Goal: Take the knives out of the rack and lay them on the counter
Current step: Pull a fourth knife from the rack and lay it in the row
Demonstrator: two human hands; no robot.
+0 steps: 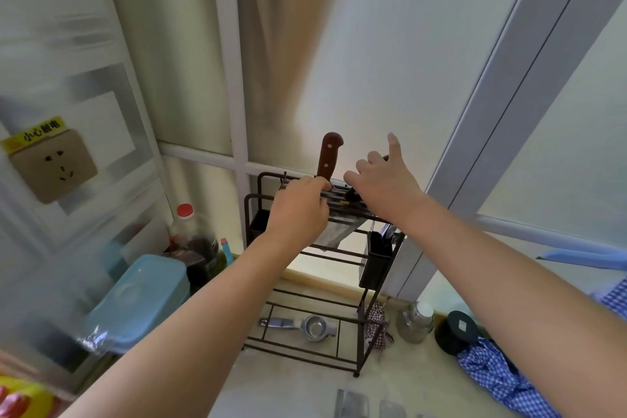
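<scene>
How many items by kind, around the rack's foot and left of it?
Bottles with red cap: 1
Blue lidded tubs: 1
Metal squeezers: 1
Steel jars: 1
Black round tins: 1
Total: 5

The rack (pixel 356 285) stands on the counter (pixel 288 390) at the middle, backed against the window frame (pixel 237 132) at twelve o'clock; a knife (pixel 328 155) stands upright in its top slots, handle up; the left hand (pixel 300 210) rests on the top rail at the knife's seven o'clock, the right hand (pixel 383 180) just beside the knife at its three o'clock; a cutlery holder (pixel 376 261) hangs on the rack's right side; a strainer (pixel 314 327) lies on the bottom shelf; a lidded box (pixel 135 302) and a bottle (pixel 193 241) sit at the rack's nine o'clock; a jar (pixel 415 321) at its four o'clock; a wall socket (pixel 54 164) far left at ten o'clock; blades (pixel 353 405) lie on the counter at six o'clock.
</scene>
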